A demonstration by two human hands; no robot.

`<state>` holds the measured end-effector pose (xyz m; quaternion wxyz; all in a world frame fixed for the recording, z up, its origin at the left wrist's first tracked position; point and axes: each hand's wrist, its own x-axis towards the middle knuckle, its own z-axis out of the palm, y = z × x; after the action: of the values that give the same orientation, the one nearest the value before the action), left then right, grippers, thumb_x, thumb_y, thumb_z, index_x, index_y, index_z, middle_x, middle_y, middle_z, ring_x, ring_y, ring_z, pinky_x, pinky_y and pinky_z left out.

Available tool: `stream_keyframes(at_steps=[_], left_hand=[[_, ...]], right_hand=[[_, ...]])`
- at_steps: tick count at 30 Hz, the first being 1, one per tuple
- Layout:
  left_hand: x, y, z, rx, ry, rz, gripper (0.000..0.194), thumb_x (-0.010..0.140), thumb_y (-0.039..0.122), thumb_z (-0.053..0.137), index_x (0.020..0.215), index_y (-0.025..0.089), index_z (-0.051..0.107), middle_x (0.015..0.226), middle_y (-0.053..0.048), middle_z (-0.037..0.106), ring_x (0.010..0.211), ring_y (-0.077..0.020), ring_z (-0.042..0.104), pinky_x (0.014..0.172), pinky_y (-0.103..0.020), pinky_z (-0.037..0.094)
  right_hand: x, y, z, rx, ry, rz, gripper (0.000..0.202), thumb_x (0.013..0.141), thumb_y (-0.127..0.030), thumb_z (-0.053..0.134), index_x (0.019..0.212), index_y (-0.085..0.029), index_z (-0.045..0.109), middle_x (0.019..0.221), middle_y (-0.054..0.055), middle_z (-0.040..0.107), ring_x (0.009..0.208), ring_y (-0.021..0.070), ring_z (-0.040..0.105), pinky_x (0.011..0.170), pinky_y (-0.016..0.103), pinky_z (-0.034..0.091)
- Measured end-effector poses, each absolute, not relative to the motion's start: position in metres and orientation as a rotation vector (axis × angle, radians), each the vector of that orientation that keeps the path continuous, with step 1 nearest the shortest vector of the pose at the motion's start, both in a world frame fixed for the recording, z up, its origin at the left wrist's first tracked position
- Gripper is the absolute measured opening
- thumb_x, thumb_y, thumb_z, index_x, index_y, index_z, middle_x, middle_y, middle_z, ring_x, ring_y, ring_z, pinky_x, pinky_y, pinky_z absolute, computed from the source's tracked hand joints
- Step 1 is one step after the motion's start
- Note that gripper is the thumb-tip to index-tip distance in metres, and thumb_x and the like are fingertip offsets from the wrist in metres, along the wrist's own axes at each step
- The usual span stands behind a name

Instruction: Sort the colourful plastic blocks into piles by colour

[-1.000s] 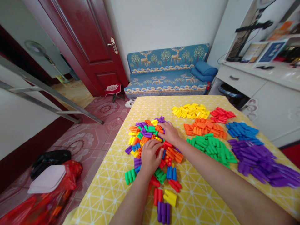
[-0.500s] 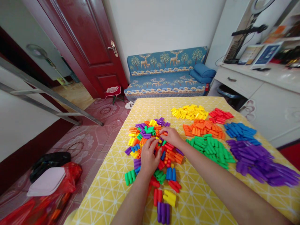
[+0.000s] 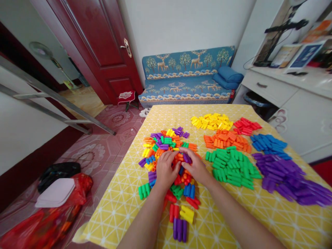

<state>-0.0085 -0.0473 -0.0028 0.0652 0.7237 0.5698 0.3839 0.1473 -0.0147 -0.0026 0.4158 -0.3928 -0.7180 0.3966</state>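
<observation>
A mixed pile of plastic tube-shaped building blocks in several colours lies on the yellow patterned tablecloth. Over the near side of this pile rests my left hand, its fingers curved and the thumb apart from them. Nothing shows between them, and the fingertips touch the blocks. Right beside it, my right hand has a purple block between thumb and fingers. Closer to me lie a loose purple block, a yellow block and a green block.
Sorted piles stand on the right: yellow blocks, red blocks, orange blocks, green blocks, blue blocks and purple blocks. A blue sofa is beyond the table. Bags lie on the floor at left.
My right hand has drawn nearer and now has a purple block between its fingers. My left hand has stayed over the pile. The view has shifted slightly.
</observation>
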Motion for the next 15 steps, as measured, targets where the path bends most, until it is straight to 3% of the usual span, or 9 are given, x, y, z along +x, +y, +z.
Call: stream_keyframes(at_steps=[10,15], left_hand=[[-0.0085,-0.0500,-0.0068,2.026,1.552,1.406,0.017,0.085,0.019,0.060,0.101,0.022,0.064,0.099,-0.005,0.067,0.097,-0.0197,0.061,0.089,-0.037,0.049],[-0.0085,-0.0520,-0.0051,1.995,1.543,1.445,0.014,0.088,0.020,0.056,0.099,0.021,0.064,0.096,-0.005,0.067,0.095,-0.0193,0.062,0.087,-0.035,0.051]], right_hand=[[0.1486,-0.0160,-0.0038,-0.985,-1.926,0.686,0.023,0.087,-0.025,0.057,0.107,-0.028,0.069,0.117,0.005,0.065,0.114,0.0219,0.056,0.102,0.043,0.042],[0.1504,-0.0206,0.0043,-1.003,-1.975,0.502,0.025,0.089,-0.028,0.057,0.111,-0.034,0.069,0.120,0.004,0.061,0.113,0.0243,0.053,0.099,0.046,0.042]])
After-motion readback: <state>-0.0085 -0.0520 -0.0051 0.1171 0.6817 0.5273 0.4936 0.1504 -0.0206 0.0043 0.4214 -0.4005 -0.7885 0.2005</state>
